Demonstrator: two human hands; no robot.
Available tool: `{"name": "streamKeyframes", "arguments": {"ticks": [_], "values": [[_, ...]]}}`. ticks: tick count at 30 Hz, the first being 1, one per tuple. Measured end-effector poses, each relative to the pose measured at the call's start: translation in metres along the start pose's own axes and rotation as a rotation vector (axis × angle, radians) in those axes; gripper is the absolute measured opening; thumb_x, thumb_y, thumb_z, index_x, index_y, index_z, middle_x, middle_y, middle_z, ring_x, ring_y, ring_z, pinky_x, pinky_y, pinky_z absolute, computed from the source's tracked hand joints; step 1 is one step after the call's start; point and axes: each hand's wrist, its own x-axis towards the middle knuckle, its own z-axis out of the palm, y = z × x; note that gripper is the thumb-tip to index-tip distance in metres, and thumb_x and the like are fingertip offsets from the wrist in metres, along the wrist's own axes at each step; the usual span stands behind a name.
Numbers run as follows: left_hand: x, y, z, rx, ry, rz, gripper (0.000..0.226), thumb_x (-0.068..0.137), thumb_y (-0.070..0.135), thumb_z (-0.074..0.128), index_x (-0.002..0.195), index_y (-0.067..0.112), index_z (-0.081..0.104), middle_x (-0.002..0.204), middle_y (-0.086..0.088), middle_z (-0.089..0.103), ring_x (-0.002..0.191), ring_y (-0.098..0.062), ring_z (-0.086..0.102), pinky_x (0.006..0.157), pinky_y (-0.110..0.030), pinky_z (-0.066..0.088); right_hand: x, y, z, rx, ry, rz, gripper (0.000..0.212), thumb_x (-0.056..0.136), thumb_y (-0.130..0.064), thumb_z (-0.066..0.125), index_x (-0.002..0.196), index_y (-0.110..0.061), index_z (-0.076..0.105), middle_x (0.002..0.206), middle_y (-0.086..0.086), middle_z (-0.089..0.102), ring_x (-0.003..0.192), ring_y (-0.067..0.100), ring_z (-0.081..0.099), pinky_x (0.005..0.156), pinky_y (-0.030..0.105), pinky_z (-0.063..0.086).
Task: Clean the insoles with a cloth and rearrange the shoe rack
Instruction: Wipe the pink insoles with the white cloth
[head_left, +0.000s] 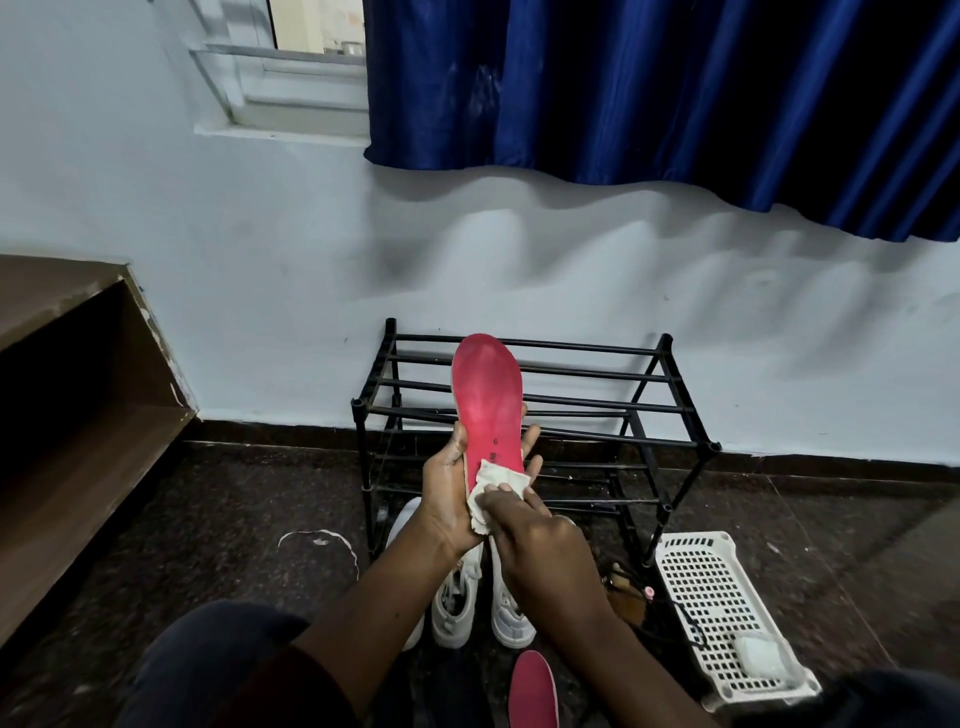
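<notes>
Two insoles are in view. Nearest the viewer, a second red foam insole (532, 691) lies on the dark speckled stone floor (234, 519), just short of a pair of white lace-up sneakers (457, 608). A white perforated plastic basket (727, 592) sits to their right. Above the sneakers the right hand (540, 556) pinches a small off-white cloth (496, 480) under curled fingertips and presses it onto the heel end of the red foam insole (485, 400) being cleaned. The left hand (447, 493) grips that insole about its lower half, thumb on the left edge and fingers wrapped behind, their tips showing at the right edge. The insole is held in the air in front of the black metal-bar shoe rack (675, 410), red face toward the viewer. Its long axis stands nearly upright in the view and leans slightly left. The heel points down toward the person, and the toe points up and away toward the pale painted wall (260, 260) and the blue satin curtain (649, 93). The wipe is probably best run along this axis, heel to toe, in overlapping strokes. The left fingers should brace the flexible foam from behind, and the grip should shift upward before the unsupported toe is pressed.
</notes>
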Motion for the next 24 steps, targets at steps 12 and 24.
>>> {"name": "streamKeyframes", "arguments": {"ticks": [12, 24], "values": [[-0.005, -0.004, 0.001, 0.079, -0.038, -0.084, 0.063, 0.094, 0.05, 0.031, 0.126, 0.005, 0.059, 0.135, -0.01, 0.055, 0.119, -0.027, 0.057, 0.096, -0.038, 0.047, 0.049, -0.012, 0.0, -0.055, 0.065, 0.107, 0.017, 0.077, -0.008, 0.05, 0.077, -0.01, 0.067, 0.08, 0.003, 0.066, 0.074, 0.02, 0.065, 0.059, 0.027, 0.05], [-0.006, 0.0, -0.005, -0.017, -0.004, -0.032, 0.06, 0.09, 0.046, 0.04, 0.13, 0.005, 0.055, 0.14, -0.01, 0.05, 0.125, -0.028, 0.051, 0.084, -0.036, 0.054, 0.011, 0.004, 0.004, 0.073, -0.072, -0.086, 0.034, 0.066, 0.005, 0.057, 0.09, -0.017, 0.057, 0.086, -0.003, 0.064, 0.069, 0.01, 0.06, 0.057, 0.014, 0.04]]}}
